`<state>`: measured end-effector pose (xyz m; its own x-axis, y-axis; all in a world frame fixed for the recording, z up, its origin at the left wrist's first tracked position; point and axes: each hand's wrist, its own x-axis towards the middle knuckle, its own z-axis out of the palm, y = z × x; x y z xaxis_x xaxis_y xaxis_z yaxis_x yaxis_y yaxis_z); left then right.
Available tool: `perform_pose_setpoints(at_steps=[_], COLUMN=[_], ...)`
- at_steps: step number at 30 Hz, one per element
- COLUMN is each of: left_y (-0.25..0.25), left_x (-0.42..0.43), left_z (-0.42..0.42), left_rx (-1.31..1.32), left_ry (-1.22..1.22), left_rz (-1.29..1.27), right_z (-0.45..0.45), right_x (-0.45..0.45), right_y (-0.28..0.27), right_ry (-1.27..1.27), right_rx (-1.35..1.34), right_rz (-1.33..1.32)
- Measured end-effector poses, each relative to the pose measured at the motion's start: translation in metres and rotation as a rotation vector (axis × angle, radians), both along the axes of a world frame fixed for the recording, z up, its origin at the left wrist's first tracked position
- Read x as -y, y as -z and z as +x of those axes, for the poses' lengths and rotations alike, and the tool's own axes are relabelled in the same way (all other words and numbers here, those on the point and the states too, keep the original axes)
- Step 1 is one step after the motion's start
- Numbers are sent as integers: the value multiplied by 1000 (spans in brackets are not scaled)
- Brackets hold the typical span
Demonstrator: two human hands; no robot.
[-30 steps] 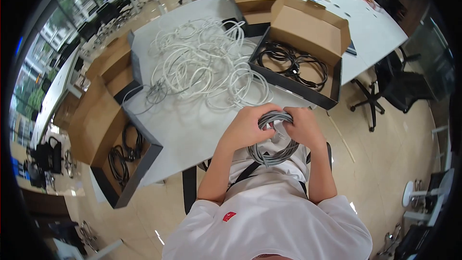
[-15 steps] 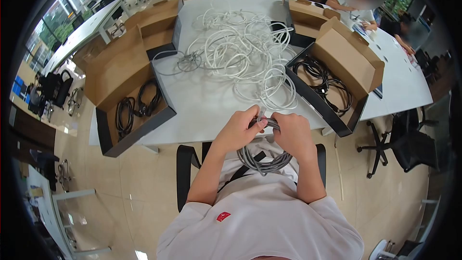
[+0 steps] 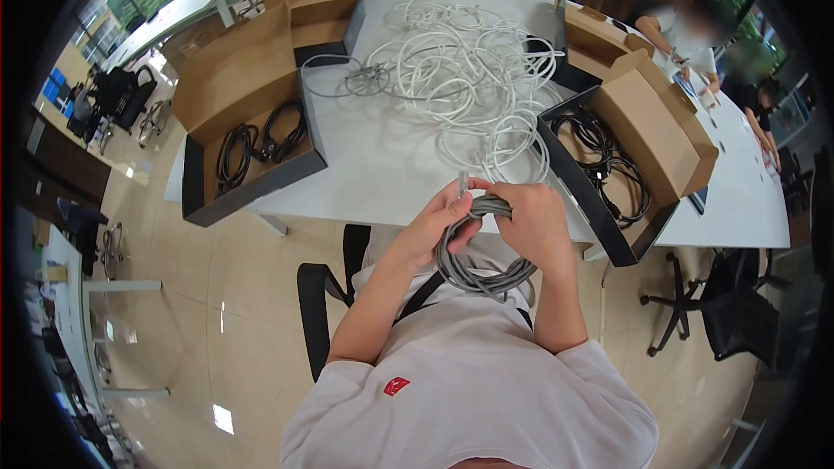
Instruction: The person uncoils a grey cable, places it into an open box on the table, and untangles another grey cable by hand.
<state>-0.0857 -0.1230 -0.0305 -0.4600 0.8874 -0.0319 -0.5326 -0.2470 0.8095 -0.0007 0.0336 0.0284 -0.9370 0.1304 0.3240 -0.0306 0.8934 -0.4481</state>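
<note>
A coiled grey network cable hangs from both hands in front of my lap, close to the table's front edge. My left hand is closed on the coil's upper left, and a clear plug sticks up by its thumb and fingers. My right hand wraps over the top right of the same coil. Beyond the hands, a tangle of white cables covers the middle of the white table. A thinner grey cable lies at the tangle's left side.
Open cardboard boxes stand on both sides: a left box and a right box, each holding black cables. Two more boxes are behind them. A black office chair stands on the right. Two people sit at the table's far right.
My view has shifted, so the table and boxes appear slightly higher and further right. My left hand has turned, showing more of its fingers and the coil's top. Both hands still hold the coil.
</note>
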Motion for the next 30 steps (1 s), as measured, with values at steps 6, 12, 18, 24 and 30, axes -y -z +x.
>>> perform_pose_setpoints(at_steps=[6, 12, 18, 24, 30], left_y=[-9, -3, -7, -24, -20], left_x=[9, 27, 52, 61, 64], left_z=[1, -2, -5, 2, 15], left_rx=[106, 212, 279, 149, 112], left_ry=[-109, -195, -534, -926, -965], left_rz=[27, 1, 165, 238, 464], right_z=[-14, -24, -37, -59, -78], right_x=[5, 3, -22, -5, 13], right_y=[1, -9, -2, 29, 35], right_ry=[-133, -322, -468, -432, -592], right_rx=[-53, 119, 172, 87, 242], right_rz=[-90, -404, -813, -950, -1262])
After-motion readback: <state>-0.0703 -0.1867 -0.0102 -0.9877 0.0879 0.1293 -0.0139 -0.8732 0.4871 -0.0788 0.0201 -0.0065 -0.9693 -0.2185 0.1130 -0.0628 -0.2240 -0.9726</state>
